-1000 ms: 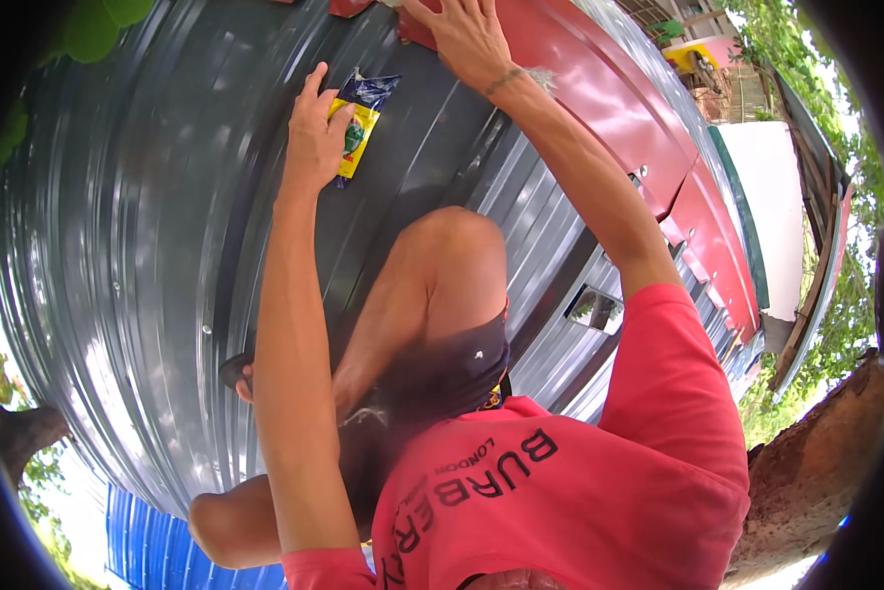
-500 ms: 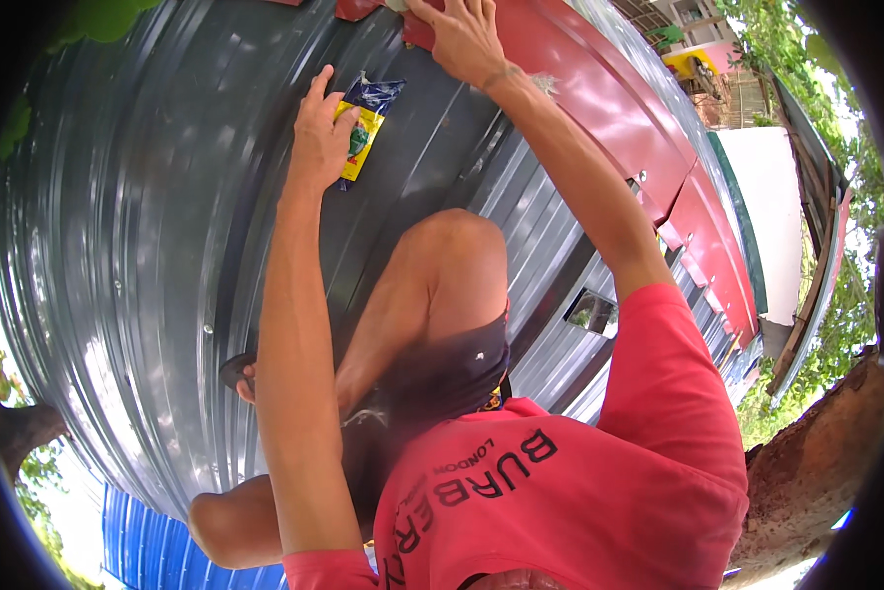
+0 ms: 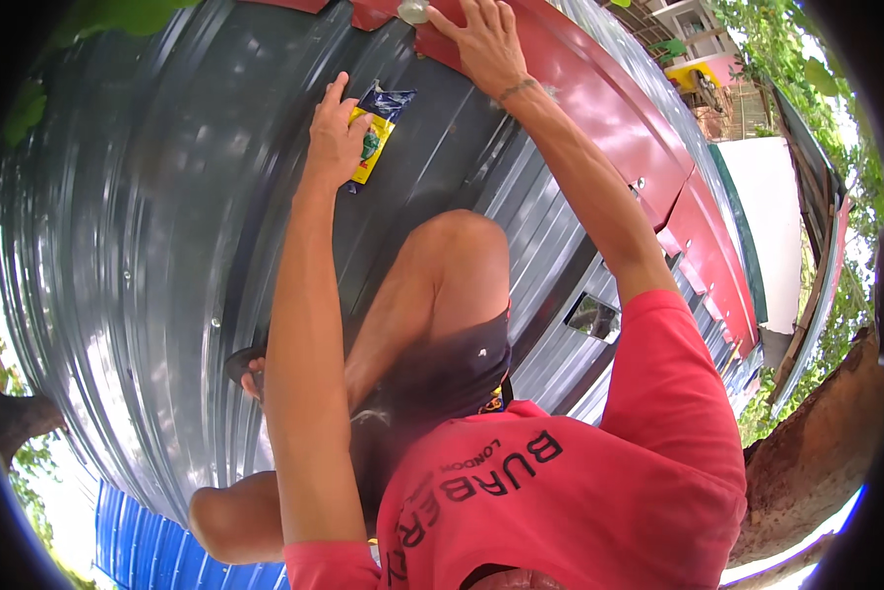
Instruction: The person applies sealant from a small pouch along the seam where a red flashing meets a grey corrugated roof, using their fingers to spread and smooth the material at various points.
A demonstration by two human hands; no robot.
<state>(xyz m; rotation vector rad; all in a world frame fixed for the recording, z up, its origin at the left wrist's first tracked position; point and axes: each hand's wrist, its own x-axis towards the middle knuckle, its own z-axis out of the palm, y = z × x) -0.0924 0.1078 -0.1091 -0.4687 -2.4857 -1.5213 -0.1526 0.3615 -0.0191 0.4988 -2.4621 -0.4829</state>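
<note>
Seemingly steadying yellow-and-blue packet [image 3: 375,149] on grey roof [image 3: 166,197], upper frame, left of middle, with left hand [image 3: 335,146]; can't tell if pinching or pressing. At frame top, over red sheet [image 3: 584,93], with right hand [image 3: 489,54] spread near pale lump [image 3: 412,11]. Needs firm hold, probably, for next move.

Lower right, a thick brown trunk [image 3: 806,460], slanting; lower left, a blue corrugated sheet [image 3: 139,539], with a dark branch [image 3: 19,421] above it at the rim; right, a white panel [image 3: 768,231] with a green strip [image 3: 743,231] along its left edge, and foliage [image 3: 867,187] beyond; upper right, a yellow object [image 3: 693,74], too small to identify; upper left, green leaves [image 3: 122,15], blurred; right of centre, a glossy rectangle [image 3: 592,317].
</note>
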